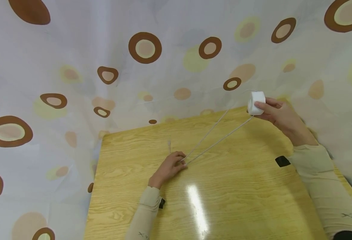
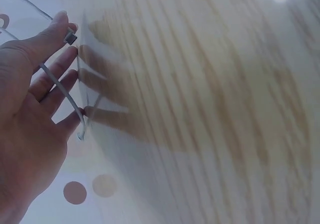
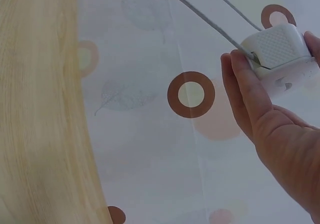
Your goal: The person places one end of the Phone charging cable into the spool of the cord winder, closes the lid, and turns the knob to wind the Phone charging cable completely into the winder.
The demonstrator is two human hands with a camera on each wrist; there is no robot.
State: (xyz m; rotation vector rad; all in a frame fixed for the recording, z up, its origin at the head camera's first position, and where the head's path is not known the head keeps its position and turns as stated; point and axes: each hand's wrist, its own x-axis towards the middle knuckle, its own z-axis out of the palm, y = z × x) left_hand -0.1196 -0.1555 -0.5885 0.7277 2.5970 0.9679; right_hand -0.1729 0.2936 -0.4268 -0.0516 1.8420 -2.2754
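A person stands over the wooden counter [image 1: 238, 196] with both hands on a corded white case [image 1: 258, 103]. The case is up in the right hand [image 1: 286, 120], over the counter's far edge toward the right. That hand's thumb and fingers grip it from opposite sides, which leaves the slot where the cord [image 1: 223, 137] comes out uncovered; I take that to be the reason for the hold.

Low over the counter, the left hand [image 1: 170, 168] pinches a small metal-tipped plug [image 2: 71, 37] between thumb and forefinger, the other fingers spread, with a length of cord crossing the palm side. Holding the ends so far apart seems to draw the strands nearly straight and free of tangles. Just beyond the left hand lies a pale cord end [image 1: 169, 143], probably out there because it isn't pinched with the rest.

Counting up: one case, two strands stretched between the hands, one plug in the left fingers, one pale end beyond them. Whether the strands are a single cord, I can't tell. There are two beige sleeves [image 1: 316, 186], each with one black piece [image 1: 282, 161] beside the wrist, and one spotted cloth [image 1: 170, 20] behind everything.
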